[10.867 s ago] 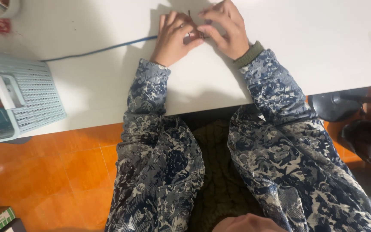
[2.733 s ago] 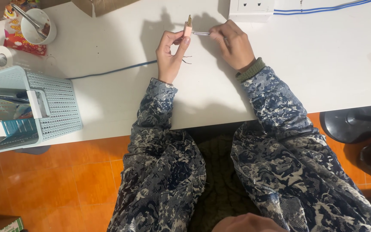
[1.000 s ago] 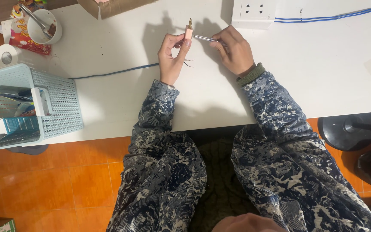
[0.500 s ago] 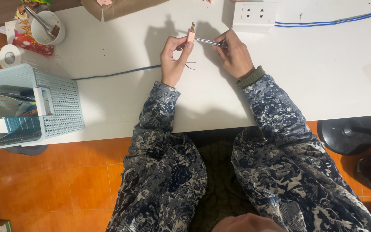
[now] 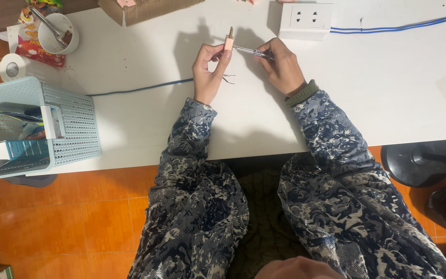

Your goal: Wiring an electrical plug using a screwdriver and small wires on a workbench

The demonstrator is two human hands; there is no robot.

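My left hand (image 5: 208, 67) pinches a small pink plug piece (image 5: 228, 40) with a metal pin on top, held upright above the white table (image 5: 145, 119). My right hand (image 5: 281, 64) grips a thin screwdriver (image 5: 249, 50) whose tip meets the side of the pink piece. Thin dark wire ends (image 5: 227, 78) stick out below my left hand. A blue cable (image 5: 140, 89) runs left from there across the table.
A white socket block (image 5: 305, 20) with two blue cables (image 5: 398, 27) lies at the back right. A pale blue basket (image 5: 32, 129) stands at the left edge, with a tape roll (image 5: 12, 67), a cup (image 5: 58, 32) and a cardboard box (image 5: 145, 8) behind.
Earlier both hands were pressed together low on the table. Now the left holds the pink piece upright and the right holds the screwdriver against it. Little has moved in the last second.
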